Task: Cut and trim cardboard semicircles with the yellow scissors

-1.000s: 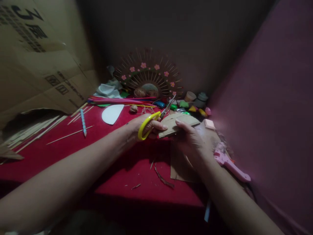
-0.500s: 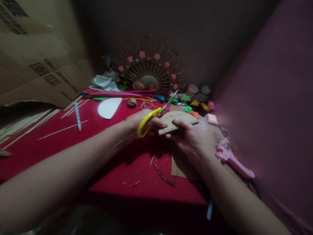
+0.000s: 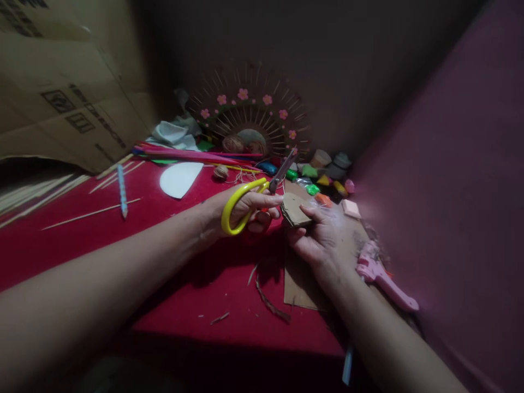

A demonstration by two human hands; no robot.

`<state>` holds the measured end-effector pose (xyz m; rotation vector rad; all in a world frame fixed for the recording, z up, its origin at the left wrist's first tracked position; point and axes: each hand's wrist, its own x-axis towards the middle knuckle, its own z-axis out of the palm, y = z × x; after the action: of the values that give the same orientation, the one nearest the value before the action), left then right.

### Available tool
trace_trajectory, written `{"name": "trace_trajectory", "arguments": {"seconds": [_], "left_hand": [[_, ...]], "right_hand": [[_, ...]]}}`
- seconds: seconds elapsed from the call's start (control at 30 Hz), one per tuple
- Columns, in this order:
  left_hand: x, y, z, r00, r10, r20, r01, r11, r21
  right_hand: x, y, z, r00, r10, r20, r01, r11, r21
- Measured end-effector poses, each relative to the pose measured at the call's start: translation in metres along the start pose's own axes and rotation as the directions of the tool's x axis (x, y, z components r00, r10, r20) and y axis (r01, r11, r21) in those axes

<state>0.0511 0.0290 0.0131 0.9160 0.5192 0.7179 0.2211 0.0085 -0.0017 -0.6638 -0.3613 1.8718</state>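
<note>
My left hand [image 3: 245, 210] has its fingers closed through the yellow-handled scissors [image 3: 256, 194], blades up; my right hand [image 3: 323, 240] pinches a small cardboard piece [image 3: 295, 210] above the red bench [image 3: 82, 240]. Trimmings [image 3: 270, 297] suggest cutting is well underway, likely unfinished.

Dim overall; light falls on the red table [image 3: 82, 234] from about 12 o'clock, edges sink into shadow (wide-angle bending at 9 and 3), forearms softly blurred

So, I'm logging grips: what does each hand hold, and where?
Left hand holds the scissors by the yellow handle loops; right hand pinches the cardboard piece at its near edge.
</note>
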Motion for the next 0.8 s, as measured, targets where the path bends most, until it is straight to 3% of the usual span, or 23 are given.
{"name": "trace_trajectory", "arguments": {"seconds": [0.17,0.43,0.5,0.63,0.7,0.77,0.8], "left_hand": [[0.001,-0.002,0.0,0.999,0.046,-0.006,-0.047,0.999,-0.014],[0.003,-0.005,0.0,0.999,0.049,-0.002,-0.049,0.999,-0.003],[0.003,-0.007,0.0,0.998,0.056,-0.001,-0.056,0.998,0.01],[-0.001,-0.01,0.004,0.986,0.121,-0.118,-0.104,0.984,0.142],[-0.005,-0.009,0.007,0.982,0.128,-0.137,-0.091,0.965,0.245],[-0.007,-0.007,0.009,0.988,0.123,-0.095,-0.09,0.951,0.295],[-0.007,-0.006,0.009,0.99,0.126,-0.065,-0.102,0.949,0.3]], "right_hand": [[0.001,-0.003,-0.007,0.996,0.048,0.075,-0.051,0.998,0.037],[-0.002,-0.004,-0.006,0.998,0.038,0.051,-0.038,0.999,-0.013],[-0.003,-0.002,-0.003,1.0,-0.02,0.025,0.021,0.999,-0.044],[-0.004,0.006,0.003,0.97,-0.244,0.017,0.242,0.948,-0.209],[-0.005,0.012,0.003,0.922,-0.375,0.099,0.385,0.852,-0.356],[-0.008,0.017,0.004,0.837,-0.51,0.197,0.531,0.674,-0.514],[-0.009,0.019,0.004,0.826,-0.52,0.218,0.546,0.639,-0.543]]}}
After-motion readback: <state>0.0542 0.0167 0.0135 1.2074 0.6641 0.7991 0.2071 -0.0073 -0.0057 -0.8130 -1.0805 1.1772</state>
